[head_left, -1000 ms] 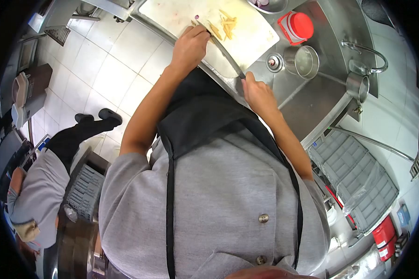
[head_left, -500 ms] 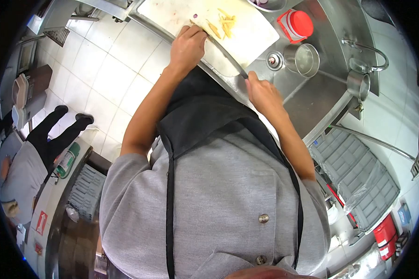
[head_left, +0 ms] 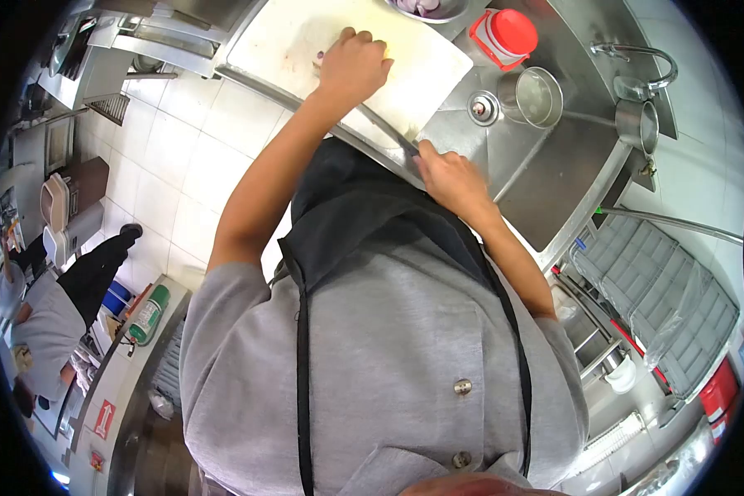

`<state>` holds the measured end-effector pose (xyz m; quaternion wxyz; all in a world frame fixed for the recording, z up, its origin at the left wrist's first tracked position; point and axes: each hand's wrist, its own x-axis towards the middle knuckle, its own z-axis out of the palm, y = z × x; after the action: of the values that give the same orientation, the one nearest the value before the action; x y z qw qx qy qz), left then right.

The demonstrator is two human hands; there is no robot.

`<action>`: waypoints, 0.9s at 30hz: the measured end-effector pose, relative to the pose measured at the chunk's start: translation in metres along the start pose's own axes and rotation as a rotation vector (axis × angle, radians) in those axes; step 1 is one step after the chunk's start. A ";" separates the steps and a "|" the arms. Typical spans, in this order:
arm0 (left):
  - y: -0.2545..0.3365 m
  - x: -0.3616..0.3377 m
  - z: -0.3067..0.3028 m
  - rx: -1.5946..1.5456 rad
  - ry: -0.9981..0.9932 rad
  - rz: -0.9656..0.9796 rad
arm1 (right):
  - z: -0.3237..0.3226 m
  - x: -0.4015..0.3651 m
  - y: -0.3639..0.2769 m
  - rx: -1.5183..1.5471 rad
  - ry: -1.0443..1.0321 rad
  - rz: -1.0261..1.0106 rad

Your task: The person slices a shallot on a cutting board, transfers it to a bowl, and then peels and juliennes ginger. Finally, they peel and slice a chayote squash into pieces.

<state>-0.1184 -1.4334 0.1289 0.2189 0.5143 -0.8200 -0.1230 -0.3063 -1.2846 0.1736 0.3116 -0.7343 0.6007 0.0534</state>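
"Over the near right part of the cutting board (head_left: 422, 73), where do you see the knife (head_left: 391, 132) against the fingers?"

"I have its handle inside the right hand (head_left: 455, 178), with the blade running far and left from the fingers, low along the board's near side. I lose the tip behind the left wrist, so I can't tell whether the blade touches it."

"And how far open are the fingers?"

"On the right I read them as curled closed around the handle, thumb toward the blade. The left hand (head_left: 355, 70) has its fingers slightly parted and partly bent, thumb out to the right. I can't tell whether they grip anything, since the palm is hidden. I make out a sliver of yellow food (head_left: 388, 51) just beyond the thumb and a small purple piece (head_left: 320, 54) to the left of the hand."

"Arms?"

"I see the left one reaching far and right across the board's near edge, back of the hand up. The right one is lower and nearer, angled far and left, also back up."
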 end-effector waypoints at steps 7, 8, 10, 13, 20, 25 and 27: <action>0.010 0.018 0.008 0.264 -0.205 -0.109 | -0.001 0.000 -0.005 0.086 -0.055 0.062; 0.012 0.019 0.005 0.273 -0.218 -0.123 | -0.001 0.000 -0.005 0.096 -0.049 0.059; 0.004 0.022 0.006 0.277 -0.199 -0.097 | 0.000 0.000 -0.003 0.108 -0.021 0.059; -0.010 0.021 -0.004 0.185 -0.084 -0.094 | -0.004 0.000 -0.004 0.138 0.030 0.077; -0.036 -0.019 -0.020 -0.069 0.316 0.104 | 0.009 0.007 0.010 0.226 0.117 0.145; -0.047 -0.069 -0.003 0.042 0.106 0.365 | -0.003 0.007 0.009 0.183 0.038 0.160; -0.041 -0.075 -0.001 -0.027 0.147 0.295 | -0.005 0.004 0.011 0.166 0.021 0.161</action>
<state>-0.0580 -1.3843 0.0947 0.3010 0.3930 -0.8667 -0.0622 -0.3166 -1.2919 0.1715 0.3598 -0.6559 0.6633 0.0204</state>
